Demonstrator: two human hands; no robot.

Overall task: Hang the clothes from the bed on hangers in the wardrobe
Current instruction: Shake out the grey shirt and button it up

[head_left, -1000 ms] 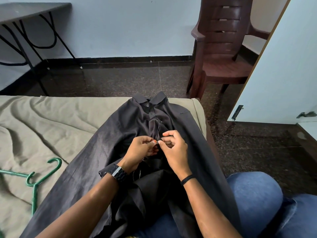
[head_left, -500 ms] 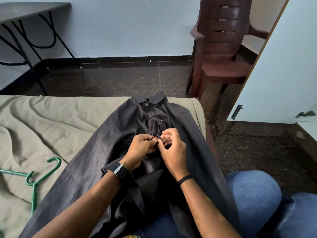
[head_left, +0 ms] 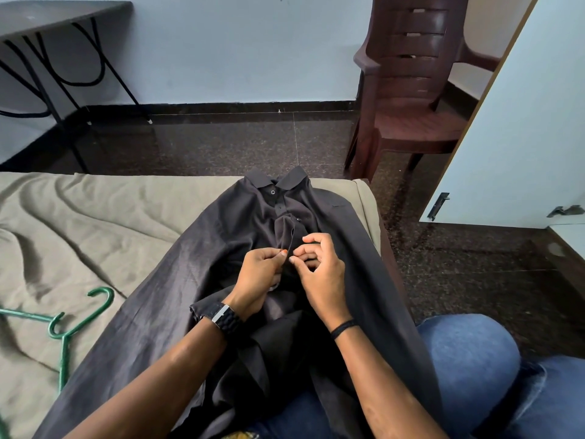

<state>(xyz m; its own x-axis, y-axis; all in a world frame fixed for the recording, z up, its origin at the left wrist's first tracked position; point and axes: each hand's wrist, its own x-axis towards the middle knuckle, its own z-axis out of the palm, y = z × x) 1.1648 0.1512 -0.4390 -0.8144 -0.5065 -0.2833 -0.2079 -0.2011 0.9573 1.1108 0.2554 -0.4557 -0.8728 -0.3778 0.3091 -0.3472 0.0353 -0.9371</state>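
Left of the shirt, two green hangers [head_left: 63, 324] lie on the bed [head_left: 95, 223], their hooks overlapping, well apart from both hands. One dark shirt [head_left: 342, 248] is spread along the bed's right side, collar toward the far edge, its hem running onto the person's lap. At the shirt's middle, the left hand [head_left: 256, 277] pinches one edge of the front opening between thumb and fingertips. Just right of it, touching at the fingertips, the right hand [head_left: 319, 274] has its fingers curled in on the other edge; whether a button sits between them cannot be told. Two buttons show above the hands, near the collar. Beyond the shirt's right side stand one brown plastic chair [head_left: 411, 99] and one white wardrobe door [head_left: 512, 137], open.

Judging from this, the work is at the buttons. A slip is the likeliest trouble: the cloth is thin and dark, so a button could miss its hole. If the shirt gets fully buttoned, a hanger would be harder to pass inside.
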